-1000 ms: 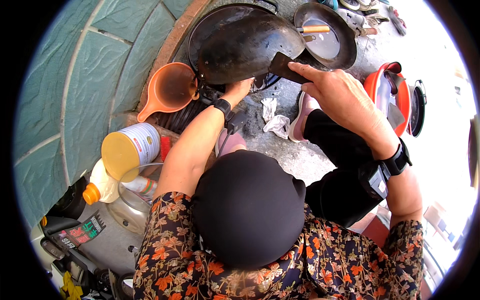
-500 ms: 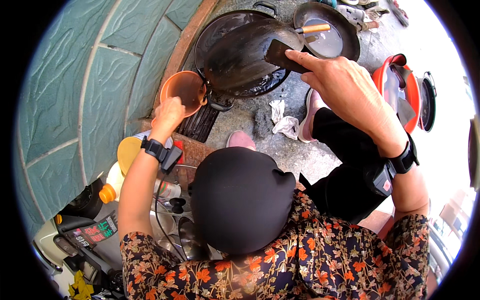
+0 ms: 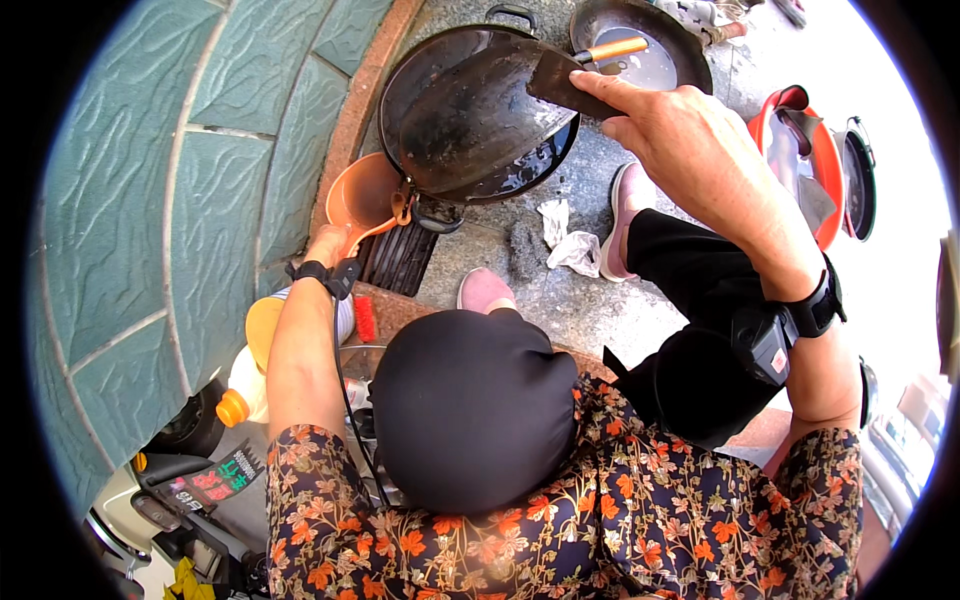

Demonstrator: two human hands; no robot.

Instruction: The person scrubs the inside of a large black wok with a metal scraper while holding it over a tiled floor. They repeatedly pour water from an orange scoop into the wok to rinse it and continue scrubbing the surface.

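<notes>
My left hand [image 3: 328, 247] is closed round the handle of an orange plastic dipper [image 3: 352, 190]. The dipper's mouth is beside a dark wok [image 3: 450, 125] with a wooden handle [image 3: 615, 48]. This wok lies tilted over a larger black two-handled pan [image 3: 400, 75] with wet, shiny residue inside. My right hand [image 3: 690, 135] is closed on a flat, dark rectangular scraper [image 3: 560, 85], index finger stretched along it. The scraper's far end is over the wok's right side; whether it touches cannot be made out.
Another wok [image 3: 690, 55] holding cloudy liquid stands behind. At right are a red basin [image 3: 830, 215] and a black pan [image 3: 858, 185]. Crumpled white tissue [image 3: 575, 252] lies by my feet, near a drain grate [image 3: 400, 258]. A green tiled wall [image 3: 225, 190] borders the left; a yellow-capped bottle [image 3: 245, 390] stands nearby.
My left hand has moved down from the dipper's near rim, and its handle now shows in my grip. The right hand with the scraper has shifted only slightly.
</notes>
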